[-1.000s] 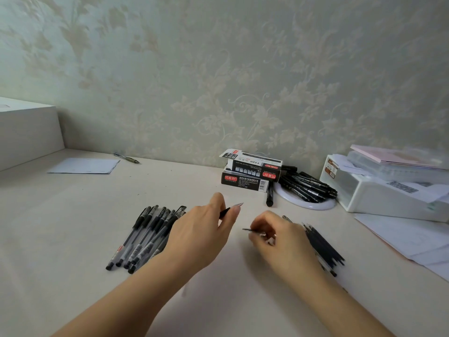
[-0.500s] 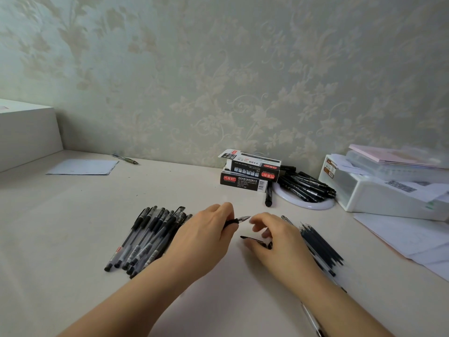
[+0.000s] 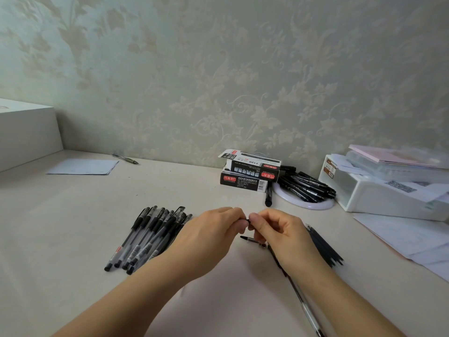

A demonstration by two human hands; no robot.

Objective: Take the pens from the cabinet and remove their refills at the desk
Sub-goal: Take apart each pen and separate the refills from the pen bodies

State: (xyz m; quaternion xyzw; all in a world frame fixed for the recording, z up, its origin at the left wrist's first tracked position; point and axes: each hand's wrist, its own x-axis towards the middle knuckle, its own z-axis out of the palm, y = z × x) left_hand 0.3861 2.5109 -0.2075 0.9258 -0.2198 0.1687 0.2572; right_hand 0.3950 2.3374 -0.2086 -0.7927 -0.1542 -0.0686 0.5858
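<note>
Centrally, low in the frame, the person's left hand [image 3: 209, 233] and right hand [image 3: 279, 233] meet fingertip to fingertip above the pale beige desk [image 3: 73, 227], both pinching a small black pen part [image 3: 247, 220] between them; what exactly that piece is cannot be told, as the fingers cover most of it. Under the right hand a thin refill with a dark pointed tip [image 3: 250, 239] juts left, and a clear-barrelled pen body [image 3: 305, 305] runs from beneath that wrist toward the lower right edge; whether the hand also holds either one cannot be told. Left of the hands lies a fanned bunch of black-capped transparent gel pens [image 3: 145, 237], touching one another. Right of the right hand rests a bundle of slim black refills [image 3: 324, 246] on the desk. Farther back, centre right, two stacked black-and-white pen boxes [image 3: 247, 173] stand beside a white round dish heaped with black pens [image 3: 306, 186]. A white plastic organiser [image 3: 379, 190] sits at the right, and a sheet of white paper [image 3: 82, 166] at the upper left.
</note>
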